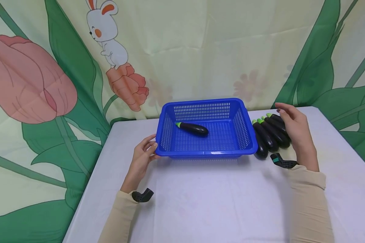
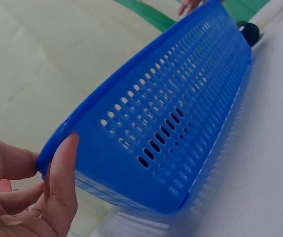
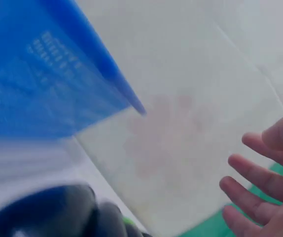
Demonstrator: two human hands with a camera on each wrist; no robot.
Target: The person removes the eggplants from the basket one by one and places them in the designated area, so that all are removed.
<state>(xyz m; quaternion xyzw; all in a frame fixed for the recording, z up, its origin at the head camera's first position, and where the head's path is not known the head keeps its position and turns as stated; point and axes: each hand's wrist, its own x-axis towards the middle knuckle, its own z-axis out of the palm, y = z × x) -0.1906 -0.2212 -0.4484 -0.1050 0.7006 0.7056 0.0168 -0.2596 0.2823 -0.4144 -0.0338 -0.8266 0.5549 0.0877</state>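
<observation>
A blue plastic basket [image 1: 207, 154] with slotted walls stands on the white table, and one dark eggplant [image 1: 194, 129] lies inside it. My left hand [image 1: 142, 157] grips the basket's left end; in the left wrist view its thumb and fingers pinch the rim [image 2: 57, 138]. To the right of the basket, several eggplants [image 1: 265, 135] lie side by side with their green stem ends pointing away. Over the rightmost of these is my right hand [image 1: 298, 130], its fingers extended. The right wrist view shows that hand [image 3: 267, 190] with fingers spread and nothing between them.
White cloth covers the table [image 1: 197, 199]. Right behind its far edge hangs a printed curtain [image 1: 182, 60] with tulips and a rabbit. A black device [image 1: 143, 195] is strapped to my left wrist, another [image 1: 283, 161] to my right.
</observation>
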